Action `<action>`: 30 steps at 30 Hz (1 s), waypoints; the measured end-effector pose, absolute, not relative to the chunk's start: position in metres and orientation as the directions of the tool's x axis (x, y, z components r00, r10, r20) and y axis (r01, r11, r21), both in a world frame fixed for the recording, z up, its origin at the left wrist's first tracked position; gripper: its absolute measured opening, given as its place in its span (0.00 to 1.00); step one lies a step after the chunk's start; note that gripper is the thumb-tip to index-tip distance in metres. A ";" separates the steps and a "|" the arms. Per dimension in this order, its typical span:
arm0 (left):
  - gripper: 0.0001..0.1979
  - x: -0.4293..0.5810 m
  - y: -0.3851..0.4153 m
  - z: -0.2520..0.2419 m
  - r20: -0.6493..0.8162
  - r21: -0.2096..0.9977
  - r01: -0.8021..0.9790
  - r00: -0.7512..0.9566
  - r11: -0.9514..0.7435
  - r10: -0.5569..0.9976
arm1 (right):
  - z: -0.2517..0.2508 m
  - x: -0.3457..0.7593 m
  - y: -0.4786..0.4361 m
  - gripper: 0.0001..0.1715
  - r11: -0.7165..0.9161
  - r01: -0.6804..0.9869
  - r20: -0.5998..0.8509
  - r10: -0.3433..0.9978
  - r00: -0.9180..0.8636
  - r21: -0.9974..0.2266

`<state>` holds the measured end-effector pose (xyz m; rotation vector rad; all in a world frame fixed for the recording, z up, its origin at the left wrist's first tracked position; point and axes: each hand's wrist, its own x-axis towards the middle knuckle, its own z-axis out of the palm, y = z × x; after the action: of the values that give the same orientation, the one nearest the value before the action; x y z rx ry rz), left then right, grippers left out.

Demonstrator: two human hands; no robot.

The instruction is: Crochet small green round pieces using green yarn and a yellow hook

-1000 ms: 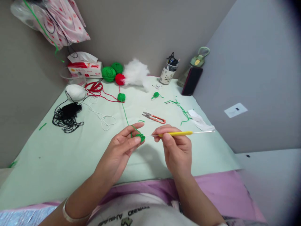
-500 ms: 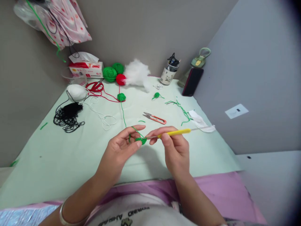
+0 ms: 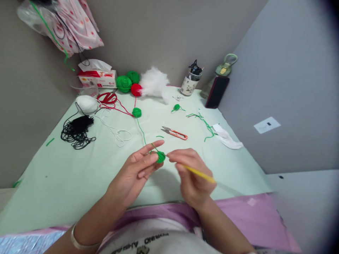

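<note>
Between the thumb and fingers of my left hand is a small round green crochet piece. Green yarn runs over the raised index finger and back to a small green yarn ball on the table. My right hand grips a crochet hook by its yellow handle, which slants down to the right and is blurred. The hook's metal tip is at the right edge of the crochet piece; whether it sits inside a stitch I cannot tell.
Orange thread snips lie beyond my hands. Black yarn, white yarn and red scissors lie left. White stuffing is at the back. Green yarn scraps, a phone and a bottle are on the right.
My right hand has tilted the hook, so its handle end dropped from nearly level to slanting down. The crochet piece has turned to show more of its face. The small green ball has shifted slightly nearer.
</note>
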<state>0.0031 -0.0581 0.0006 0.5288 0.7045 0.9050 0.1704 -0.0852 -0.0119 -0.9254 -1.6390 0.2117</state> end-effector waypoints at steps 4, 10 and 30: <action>0.16 0.003 -0.056 0.001 -0.254 0.736 -0.521 0.381 0.433 0.889 | -0.007 0.170 -0.080 0.11 0.523 0.090 0.531 0.834 0.151 -0.847; 0.16 0.008 -0.062 0.001 -0.176 0.837 -0.447 0.325 0.315 0.929 | -0.010 0.165 -0.082 0.15 0.561 0.249 0.590 0.806 0.054 -0.789; 0.15 0.002 -0.059 -0.001 -0.198 0.857 -0.383 0.372 0.344 0.907 | -0.011 0.171 -0.072 0.11 0.323 -0.122 0.309 0.943 0.121 -0.938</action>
<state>0.0017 -0.0587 -0.0012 0.8149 0.7725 0.9557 0.1712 -0.0716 -0.0106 -0.9177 -1.1714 0.9641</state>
